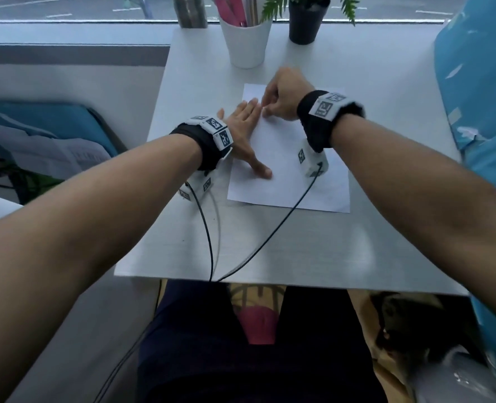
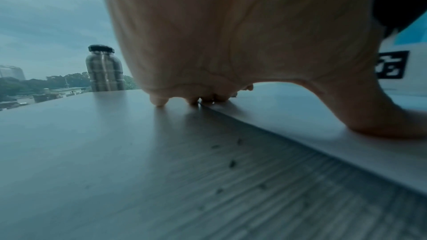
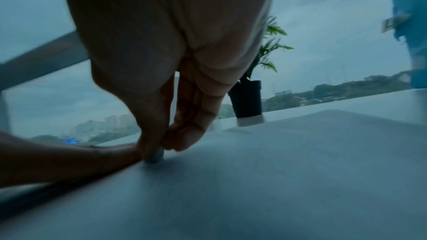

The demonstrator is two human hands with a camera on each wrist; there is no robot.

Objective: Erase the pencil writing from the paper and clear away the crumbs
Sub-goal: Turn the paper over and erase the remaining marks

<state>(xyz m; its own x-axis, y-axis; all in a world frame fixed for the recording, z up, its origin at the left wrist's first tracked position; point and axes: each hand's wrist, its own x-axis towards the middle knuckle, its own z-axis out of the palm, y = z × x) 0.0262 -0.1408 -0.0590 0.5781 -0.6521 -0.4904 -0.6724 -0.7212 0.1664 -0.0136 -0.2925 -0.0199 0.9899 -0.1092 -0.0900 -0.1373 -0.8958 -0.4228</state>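
Your right hand [image 3: 161, 79] fingers [image 3: 152, 145] pinch a small pale eraser [image 3: 155, 156] against the paper [image 1: 287, 170], beside your flat, spread left hand [image 1: 242, 132] pressing its left edge. The sheet's long axis runs away from you. Only the left wrist view shows dark crumbs [image 2: 232, 163] on the bench [image 1: 270, 248]. No writing is legible.

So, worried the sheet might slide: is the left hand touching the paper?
Touching. In the head view the left hand lies flat, its thumb on the paper.

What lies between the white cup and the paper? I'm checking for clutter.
Only bare table in the head view, between cup and paper.
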